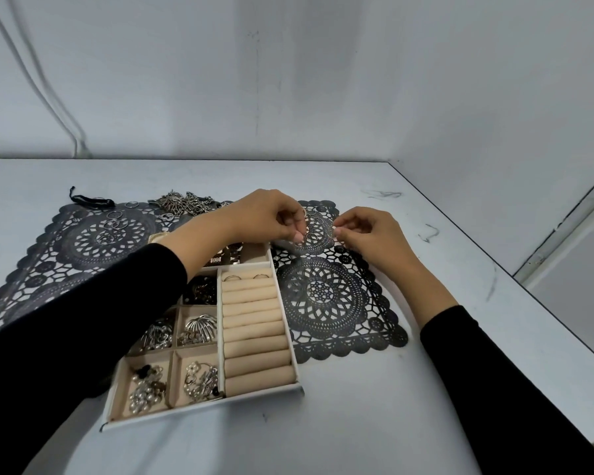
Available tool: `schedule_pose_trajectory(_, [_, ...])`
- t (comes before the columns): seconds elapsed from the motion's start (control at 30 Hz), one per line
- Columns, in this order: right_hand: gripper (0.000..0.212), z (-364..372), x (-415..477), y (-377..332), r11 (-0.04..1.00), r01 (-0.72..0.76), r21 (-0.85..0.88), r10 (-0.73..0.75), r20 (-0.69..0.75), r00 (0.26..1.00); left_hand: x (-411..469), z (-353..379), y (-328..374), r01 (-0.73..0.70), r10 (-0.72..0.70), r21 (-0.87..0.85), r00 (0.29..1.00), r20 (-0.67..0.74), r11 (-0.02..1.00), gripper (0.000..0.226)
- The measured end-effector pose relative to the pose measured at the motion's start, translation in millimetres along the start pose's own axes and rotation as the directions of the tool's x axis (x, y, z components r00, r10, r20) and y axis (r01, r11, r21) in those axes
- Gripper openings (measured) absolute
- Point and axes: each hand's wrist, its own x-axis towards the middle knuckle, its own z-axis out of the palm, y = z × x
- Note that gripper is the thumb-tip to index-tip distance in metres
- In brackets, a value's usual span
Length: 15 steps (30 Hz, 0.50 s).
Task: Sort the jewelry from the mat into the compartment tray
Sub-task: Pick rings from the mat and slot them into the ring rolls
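Note:
A black lace mat (330, 303) lies across the white table. On it stands a beige compartment tray (203, 411), with jewelry in its small left cells and two rings (246, 277) tucked into the top of its ring rolls (254, 323). Several thin silver rings (314, 219) lie on the mat beyond the tray. My left hand (268, 217) reaches over the tray's far end, its curled fingertips pinching a small ring down at the mat. My right hand (364, 231) pinches another thin ring (333, 232) between thumb and forefinger, just right of the loose rings.
A heap of silver chains and pendants (182, 202) sits at the mat's far edge, with more loose rings (115, 221) and a black cord (90, 199) to its left. Walls close the table at the back and right; the table's right edge (515, 275) drops off.

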Motion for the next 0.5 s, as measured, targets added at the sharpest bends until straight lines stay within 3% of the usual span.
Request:
schedule_pose_trajectory(0.3, [0.011,12,-22,-22,0.952,-0.029,0.304,0.018,0.040,0.999,-40,-13,2,0.040,-0.087,-0.244,0.978,-0.188,0.969,0.009])
schedule_pose_trajectory(0.5, [0.018,22,-41,-44,0.924,-0.025,0.381,0.001,0.062,0.998,-80,-16,1,0.010,-0.106,-0.292,0.943,-0.315,0.956,0.009])
